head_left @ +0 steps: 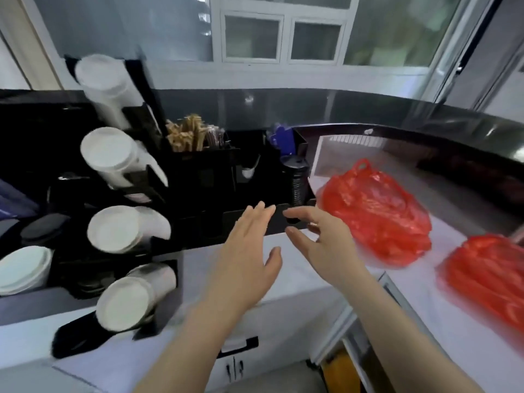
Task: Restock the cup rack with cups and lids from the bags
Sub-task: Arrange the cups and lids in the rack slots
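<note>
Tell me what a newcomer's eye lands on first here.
Two bright red bags on the white counter at right, one farther back, one nearer the edge. Next, the white cup stacks jutting from the black rack at left. In the middle, the left hand and right hand hover open, holding nothing.

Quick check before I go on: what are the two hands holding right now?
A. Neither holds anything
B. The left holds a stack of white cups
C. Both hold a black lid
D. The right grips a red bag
A: the left hand is flat with straight fingers and the right hand is loosely spread, both bare above the counter, short of the nearer red bag.
</note>
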Available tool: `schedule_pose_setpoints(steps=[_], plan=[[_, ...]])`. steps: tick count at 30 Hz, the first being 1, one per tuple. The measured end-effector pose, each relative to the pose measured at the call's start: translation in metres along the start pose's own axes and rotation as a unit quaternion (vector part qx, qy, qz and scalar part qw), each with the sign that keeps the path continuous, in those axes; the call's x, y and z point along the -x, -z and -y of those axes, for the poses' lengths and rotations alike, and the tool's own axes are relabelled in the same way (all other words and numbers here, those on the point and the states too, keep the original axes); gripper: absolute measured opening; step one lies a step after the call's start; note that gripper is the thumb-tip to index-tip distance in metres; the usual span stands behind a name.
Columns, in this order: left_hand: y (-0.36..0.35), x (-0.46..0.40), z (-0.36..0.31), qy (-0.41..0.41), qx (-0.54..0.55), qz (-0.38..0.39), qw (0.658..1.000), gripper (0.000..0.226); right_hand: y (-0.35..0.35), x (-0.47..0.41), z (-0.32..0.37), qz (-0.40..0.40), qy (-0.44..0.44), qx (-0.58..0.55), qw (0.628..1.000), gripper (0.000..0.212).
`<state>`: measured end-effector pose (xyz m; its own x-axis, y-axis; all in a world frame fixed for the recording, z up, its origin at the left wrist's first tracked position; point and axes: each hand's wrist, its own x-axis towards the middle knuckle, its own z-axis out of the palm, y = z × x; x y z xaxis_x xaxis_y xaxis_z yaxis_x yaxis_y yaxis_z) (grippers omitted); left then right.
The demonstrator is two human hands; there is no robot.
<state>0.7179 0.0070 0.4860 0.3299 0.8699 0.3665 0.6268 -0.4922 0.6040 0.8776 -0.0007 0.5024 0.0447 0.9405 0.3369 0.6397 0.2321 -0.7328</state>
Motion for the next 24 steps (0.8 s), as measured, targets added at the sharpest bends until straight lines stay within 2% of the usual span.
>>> schedule_pose_setpoints(steps=[6, 11, 15, 20, 24], plan=[[-0.050, -0.056, 0.004, 0.043, -0.010, 0.020, 0.999, 0.068, 0.021, -0.045, -0.061, -0.023, -0.050, -0.004, 0.998, 0.029], [-0.079, -0.103, 0.034, 0.126, -0.012, -0.024, 0.992, 0.069, 0.023, -0.092, -0.096, -0.038, -0.056, 0.011, 0.998, 0.033], [-0.089, -0.128, 0.062, 0.179, -0.051, -0.054, 0.981, 0.074, 0.022, -0.131, -0.112, -0.032, -0.065, 0.020, 0.997, 0.046], [-0.105, -0.142, 0.092, 0.250, -0.132, -0.047, 0.958, 0.072, 0.015, -0.180, -0.118, 0.021, -0.024, 0.087, 0.996, 0.073], [-0.119, -0.143, 0.096, 0.263, -0.226, -0.018, 0.938, 0.075, 0.002, -0.207, -0.117, 0.074, -0.018, 0.126, 0.989, 0.090]])
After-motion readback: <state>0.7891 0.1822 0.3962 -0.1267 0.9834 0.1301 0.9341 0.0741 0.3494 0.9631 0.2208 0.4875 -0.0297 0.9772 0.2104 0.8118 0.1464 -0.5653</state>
